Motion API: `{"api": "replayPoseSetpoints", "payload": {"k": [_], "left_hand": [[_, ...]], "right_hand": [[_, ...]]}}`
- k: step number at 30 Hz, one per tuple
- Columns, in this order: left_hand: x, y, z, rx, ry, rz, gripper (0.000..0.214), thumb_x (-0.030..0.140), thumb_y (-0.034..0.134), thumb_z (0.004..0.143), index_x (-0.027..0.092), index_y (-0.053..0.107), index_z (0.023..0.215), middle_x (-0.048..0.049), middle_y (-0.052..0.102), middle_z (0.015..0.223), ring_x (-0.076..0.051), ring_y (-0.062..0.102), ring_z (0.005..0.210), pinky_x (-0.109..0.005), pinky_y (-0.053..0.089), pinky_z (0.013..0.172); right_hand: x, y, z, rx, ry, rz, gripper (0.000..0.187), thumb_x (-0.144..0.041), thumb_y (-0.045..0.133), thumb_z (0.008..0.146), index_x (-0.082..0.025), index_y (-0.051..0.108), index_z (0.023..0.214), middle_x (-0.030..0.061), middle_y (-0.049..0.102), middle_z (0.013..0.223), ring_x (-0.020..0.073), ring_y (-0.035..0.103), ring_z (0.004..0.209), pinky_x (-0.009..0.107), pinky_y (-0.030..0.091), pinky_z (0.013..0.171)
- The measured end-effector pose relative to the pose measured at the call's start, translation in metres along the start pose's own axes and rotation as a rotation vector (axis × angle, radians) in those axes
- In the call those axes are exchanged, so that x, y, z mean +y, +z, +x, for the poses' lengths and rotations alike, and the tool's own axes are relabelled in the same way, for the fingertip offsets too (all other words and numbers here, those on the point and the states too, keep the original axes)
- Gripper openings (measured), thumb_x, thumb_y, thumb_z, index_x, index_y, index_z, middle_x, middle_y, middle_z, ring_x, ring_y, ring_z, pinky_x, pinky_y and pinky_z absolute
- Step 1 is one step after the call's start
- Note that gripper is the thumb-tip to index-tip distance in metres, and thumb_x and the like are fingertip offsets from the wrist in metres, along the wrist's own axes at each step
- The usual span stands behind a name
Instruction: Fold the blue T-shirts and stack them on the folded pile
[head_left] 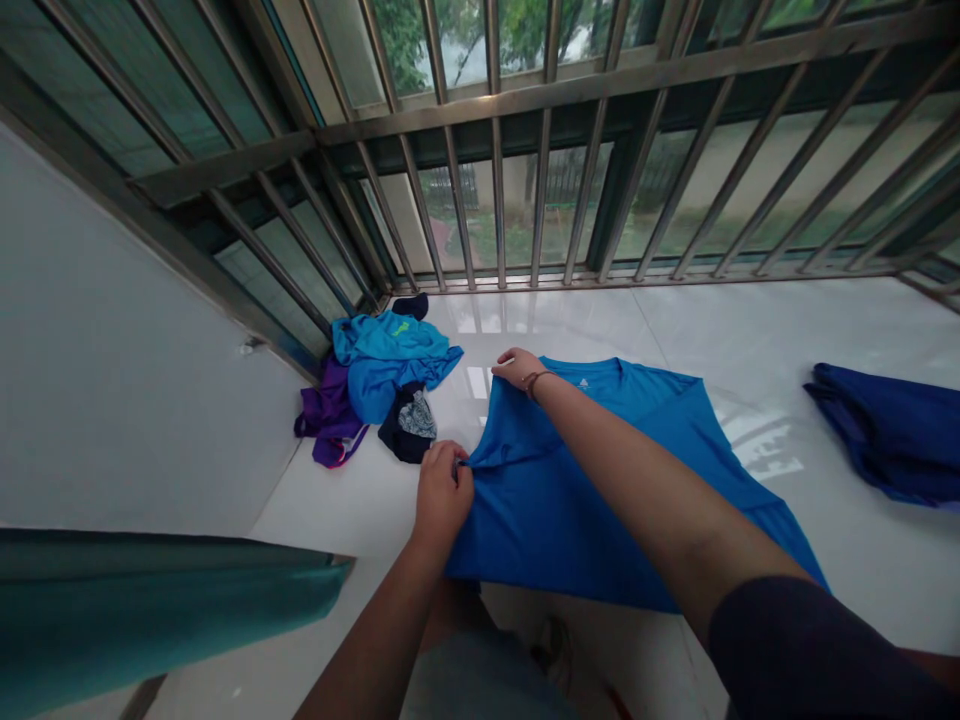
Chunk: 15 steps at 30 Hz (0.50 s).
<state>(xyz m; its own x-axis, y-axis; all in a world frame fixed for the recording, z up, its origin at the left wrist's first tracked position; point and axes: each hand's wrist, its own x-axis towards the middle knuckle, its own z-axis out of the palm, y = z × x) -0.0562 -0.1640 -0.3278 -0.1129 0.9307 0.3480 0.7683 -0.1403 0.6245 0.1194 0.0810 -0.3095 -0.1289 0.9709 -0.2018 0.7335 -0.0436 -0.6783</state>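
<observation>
A blue T-shirt lies spread on the white tiled ledge, its neckline toward the window and its lower edge hanging over the front. My left hand is closed on the shirt's left edge and pulls up a small fold. Farther back, my right hand reaches across the shirt and pinches its upper left corner at the shoulder. A thin bracelet circles the right wrist. The right forearm covers part of the shirt's middle.
To the left sits a heap of clothes: a light blue garment, a purple one and a dark patterned piece. A folded navy garment lies at right. Metal window bars stand behind; a teal curtain hangs lower left.
</observation>
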Motion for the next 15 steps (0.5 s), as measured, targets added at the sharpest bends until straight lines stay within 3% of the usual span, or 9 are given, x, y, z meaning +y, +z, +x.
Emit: {"api": "replayPoseSetpoints", "payload": {"k": [6, 10, 15], "left_hand": [[0.003, -0.005, 0.0, -0.142, 0.07, -0.027, 0.04, 0.014, 0.066, 0.086, 0.027, 0.071, 0.123, -0.0077, 0.074, 0.131, -0.031, 0.067, 0.125, -0.049, 0.05, 0.111], [0.001, -0.003, 0.001, -0.153, 0.032, -0.026, 0.026, 0.011, 0.063, 0.086, 0.027, 0.076, 0.101, -0.0061, 0.076, 0.122, -0.029, 0.069, 0.12, -0.05, 0.05, 0.11], [-0.002, 0.001, 0.001, -0.122, 0.022, -0.032, 0.021, 0.008, 0.062, 0.084, 0.026, 0.072, 0.088, -0.0062, 0.076, 0.112, -0.028, 0.07, 0.111, -0.049, 0.053, 0.105]], "right_hand": [[0.004, -0.002, -0.004, 0.019, -0.056, 0.01, 0.024, -0.029, 0.072, 0.1, -0.021, 0.072, 0.123, 0.0044, 0.081, 0.111, 0.0143, 0.074, 0.09, 0.025, 0.055, 0.086], [0.005, -0.011, -0.013, 0.017, -0.115, -0.054, 0.021, -0.028, 0.068, 0.103, -0.02, 0.074, 0.121, 0.0074, 0.082, 0.117, 0.0175, 0.076, 0.102, 0.027, 0.055, 0.093], [-0.002, -0.015, -0.016, -0.07, -0.196, -0.141, 0.025, -0.029, 0.082, 0.093, -0.022, 0.077, 0.117, 0.0052, 0.083, 0.107, 0.0198, 0.076, 0.102, 0.028, 0.055, 0.094]]}}
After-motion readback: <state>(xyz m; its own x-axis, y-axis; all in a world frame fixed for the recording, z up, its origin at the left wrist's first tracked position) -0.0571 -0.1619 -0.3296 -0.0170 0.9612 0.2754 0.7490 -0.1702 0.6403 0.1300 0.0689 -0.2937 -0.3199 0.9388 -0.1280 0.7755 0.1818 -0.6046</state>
